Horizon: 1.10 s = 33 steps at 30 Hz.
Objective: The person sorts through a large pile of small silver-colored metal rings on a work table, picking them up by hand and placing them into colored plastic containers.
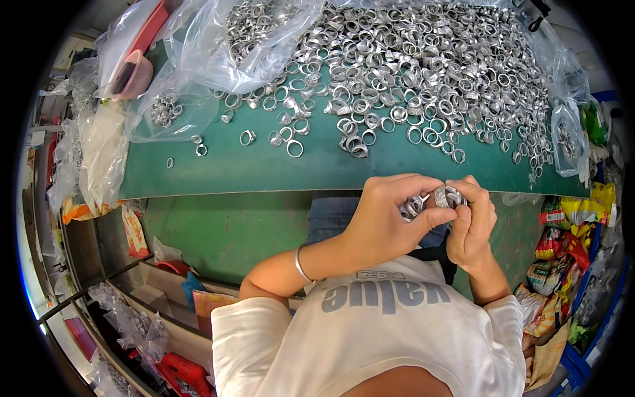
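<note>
With several rings (pixel 414 205) cupped in the left hand (pixel 380 218) and others gripped by the right hand (pixel 473 221) just beside them, a light grip should be kept, best over the table (pixel 231 175), where the pile (pixel 450 59) lies beyond both hands, so none is dropped

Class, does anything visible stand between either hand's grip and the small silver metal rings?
Nothing visible does. The bare left hand and bare right hand hold the small silver metal rings directly, skin against metal.
</note>
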Motion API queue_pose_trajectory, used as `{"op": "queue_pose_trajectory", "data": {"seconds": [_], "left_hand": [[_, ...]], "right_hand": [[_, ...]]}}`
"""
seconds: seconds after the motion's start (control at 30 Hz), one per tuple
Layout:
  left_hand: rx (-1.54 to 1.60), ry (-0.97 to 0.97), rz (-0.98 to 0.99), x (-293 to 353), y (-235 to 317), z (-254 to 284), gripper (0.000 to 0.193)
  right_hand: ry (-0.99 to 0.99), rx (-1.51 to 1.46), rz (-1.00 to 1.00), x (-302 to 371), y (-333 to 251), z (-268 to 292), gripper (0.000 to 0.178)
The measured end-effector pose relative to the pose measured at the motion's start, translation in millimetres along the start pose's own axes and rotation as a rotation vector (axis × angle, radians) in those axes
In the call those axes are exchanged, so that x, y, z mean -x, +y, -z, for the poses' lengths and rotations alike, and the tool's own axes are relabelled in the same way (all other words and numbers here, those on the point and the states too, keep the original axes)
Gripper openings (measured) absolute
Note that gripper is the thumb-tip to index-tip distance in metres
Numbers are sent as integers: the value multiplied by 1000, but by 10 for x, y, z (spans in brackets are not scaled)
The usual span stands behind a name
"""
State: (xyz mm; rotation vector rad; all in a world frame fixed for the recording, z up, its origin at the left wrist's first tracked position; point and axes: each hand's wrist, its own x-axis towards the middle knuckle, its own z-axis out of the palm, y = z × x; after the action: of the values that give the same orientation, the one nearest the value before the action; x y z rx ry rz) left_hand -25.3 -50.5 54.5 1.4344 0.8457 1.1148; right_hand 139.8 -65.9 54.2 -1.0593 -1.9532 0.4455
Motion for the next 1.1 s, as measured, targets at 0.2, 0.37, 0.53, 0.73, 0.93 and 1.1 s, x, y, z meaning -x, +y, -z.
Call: {"op": "queue_pose_trajectory", "data": {"seconds": [0.2,0.37,0.53,0.73,0.93,1.1], "left_hand": [[-107,85,-110,27,-34,-75,33],[-85,68,-39,27,-74,-49,31],[190,124,73,41,-152,-54,25],[581,-141,545,-81,-116,42,35],[759,-227,699,-86,-156,61,36],[934,-213,813,-90,-189,58,36]], "right_hand": [[-9,-19,-27,15,25,21,19],[25,-160,-164,-2,-6,-27,20],[-2,-202,-316,22,-42,-65,23],[-44,-86,-299,-65,41,-10,22],[-4,48,-100,-120,112,1,23],[-13,130,-117,-181,96,-4,19]]}}
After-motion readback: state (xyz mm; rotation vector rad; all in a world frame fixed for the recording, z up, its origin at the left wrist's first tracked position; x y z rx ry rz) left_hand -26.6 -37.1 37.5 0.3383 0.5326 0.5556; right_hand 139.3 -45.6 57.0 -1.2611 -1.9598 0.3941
